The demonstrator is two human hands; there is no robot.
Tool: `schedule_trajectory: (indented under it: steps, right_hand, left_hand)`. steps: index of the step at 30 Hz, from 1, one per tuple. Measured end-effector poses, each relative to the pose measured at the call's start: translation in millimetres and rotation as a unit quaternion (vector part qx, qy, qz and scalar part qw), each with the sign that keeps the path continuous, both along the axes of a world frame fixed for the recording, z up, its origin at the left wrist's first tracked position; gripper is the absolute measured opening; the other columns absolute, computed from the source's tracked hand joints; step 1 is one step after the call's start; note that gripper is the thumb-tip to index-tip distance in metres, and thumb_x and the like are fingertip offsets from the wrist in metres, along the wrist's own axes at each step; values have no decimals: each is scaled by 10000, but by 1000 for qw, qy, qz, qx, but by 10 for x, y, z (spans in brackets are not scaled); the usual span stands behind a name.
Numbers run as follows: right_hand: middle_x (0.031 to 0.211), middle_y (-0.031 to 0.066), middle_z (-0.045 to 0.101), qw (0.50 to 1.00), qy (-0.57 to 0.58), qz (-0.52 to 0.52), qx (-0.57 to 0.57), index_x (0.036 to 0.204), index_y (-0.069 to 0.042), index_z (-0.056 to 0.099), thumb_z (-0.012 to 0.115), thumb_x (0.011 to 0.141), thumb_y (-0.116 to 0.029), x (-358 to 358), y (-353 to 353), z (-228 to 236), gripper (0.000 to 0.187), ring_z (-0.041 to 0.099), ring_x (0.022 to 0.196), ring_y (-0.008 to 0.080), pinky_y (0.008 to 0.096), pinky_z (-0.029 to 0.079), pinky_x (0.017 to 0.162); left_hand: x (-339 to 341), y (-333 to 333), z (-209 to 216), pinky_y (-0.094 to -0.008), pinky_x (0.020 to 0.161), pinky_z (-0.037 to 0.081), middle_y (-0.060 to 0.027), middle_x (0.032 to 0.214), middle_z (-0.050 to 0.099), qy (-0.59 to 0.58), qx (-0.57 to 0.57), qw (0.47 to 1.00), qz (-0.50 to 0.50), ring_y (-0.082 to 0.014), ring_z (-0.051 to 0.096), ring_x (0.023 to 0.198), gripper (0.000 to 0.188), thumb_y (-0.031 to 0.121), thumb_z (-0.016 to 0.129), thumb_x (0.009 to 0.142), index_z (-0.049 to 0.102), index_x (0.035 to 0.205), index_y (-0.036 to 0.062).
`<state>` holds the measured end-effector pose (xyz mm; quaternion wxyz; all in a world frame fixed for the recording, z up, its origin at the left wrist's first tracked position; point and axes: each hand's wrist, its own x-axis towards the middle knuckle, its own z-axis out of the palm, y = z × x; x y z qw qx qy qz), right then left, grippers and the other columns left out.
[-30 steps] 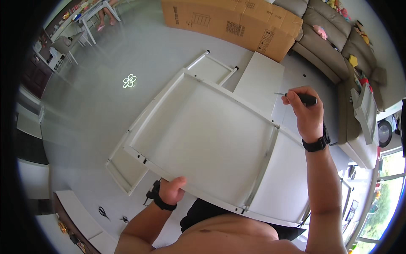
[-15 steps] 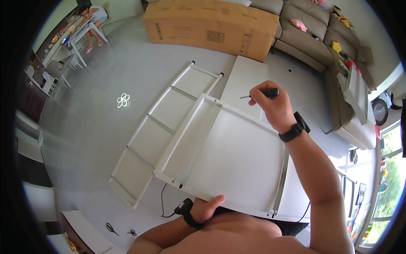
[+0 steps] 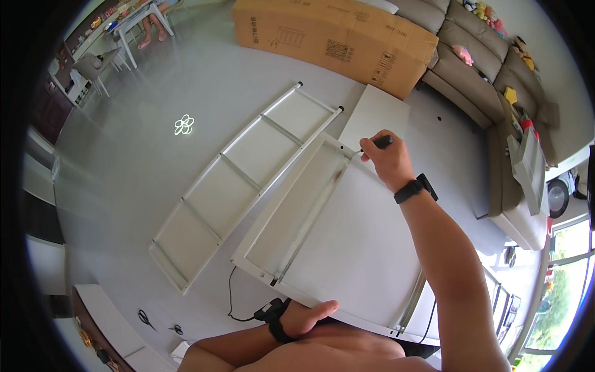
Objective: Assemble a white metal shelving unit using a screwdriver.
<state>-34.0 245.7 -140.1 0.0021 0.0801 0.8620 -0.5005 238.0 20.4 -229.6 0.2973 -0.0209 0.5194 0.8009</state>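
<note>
My right hand [image 3: 390,162] is closed round the black handle of a screwdriver [image 3: 384,142]. Its thin shaft points left, and the tip is at the far rim of a white framed panel [image 3: 347,229], by the end of a cross rail [image 3: 313,223]; contact is too small to tell. The panel lies tilted in front of my body. My left hand [image 3: 310,318] grips its near edge, thumb up at the rim, with the other fingers hidden below. Small dark fittings [image 3: 274,282] sit in the near rim.
A white ladder-like frame [image 3: 221,155] lies on the floor to the left. Beyond the panel are a flat white board [image 3: 379,111] and a long cardboard box [image 3: 334,43]. A sofa [image 3: 489,105] stands right; scissors [image 3: 145,319] lie lower left. Another person's legs [image 3: 149,32] show at a far table.
My right hand has brought the screwdriver down and toward the panel, its tip now at the far rim. The left hand keeps its hold. The whole view has shifted and turned slightly.
</note>
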Motion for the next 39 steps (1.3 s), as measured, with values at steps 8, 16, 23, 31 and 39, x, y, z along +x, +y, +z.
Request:
schedule_trajectory:
  steps: [8, 16, 23, 31, 39]
  right_hand:
    - [717, 26, 699, 999, -2, 34, 29, 831, -36, 609, 672, 868, -285, -41, -59, -39, 259, 528, 618, 101, 286, 451, 580]
    - [712, 36, 701, 997, 1, 55, 55, 822, -33, 611, 671, 876, -286, -60, -133, -37, 266, 552, 626, 108, 288, 459, 585]
    - [709, 48, 698, 995, -19, 66, 74, 820, -32, 607, 667, 883, -284, -98, -162, -58, 267, 552, 626, 109, 289, 460, 585]
    - [693, 43, 687, 992, -42, 85, 81, 813, -35, 601, 676, 881, -290, -164, -167, -66, 275, 552, 633, 114, 294, 454, 596]
    - [707, 37, 688, 995, -32, 81, 42, 809, -33, 596, 692, 886, -277, -208, -114, -257, 273, 557, 636, 106, 286, 447, 588]
  left_hand:
    - [-20, -28, 101, -334, 779, 530, -66, 930, 712, 20, -49, 998, -27, -168, 649, 857, 213, 197, 683, 941, 688, 1030, 3]
    - [-20, -53, 91, -336, 787, 529, -70, 941, 710, 16, -42, 998, -33, -171, 648, 873, 230, 206, 684, 944, 678, 1047, 0]
    - [-43, -89, 109, -338, 773, 532, -69, 908, 716, 16, -59, 996, -58, -174, 655, 845, 237, 226, 678, 950, 682, 1023, 0]
    - [-55, -77, 179, -311, 721, 522, -42, 879, 699, 1, -51, 997, -54, -146, 637, 789, 187, 198, 684, 932, 681, 991, 21]
    - [-68, -97, 142, -294, 685, 517, -30, 854, 699, -3, -60, 996, -69, -129, 628, 747, 183, 209, 680, 939, 689, 967, 29]
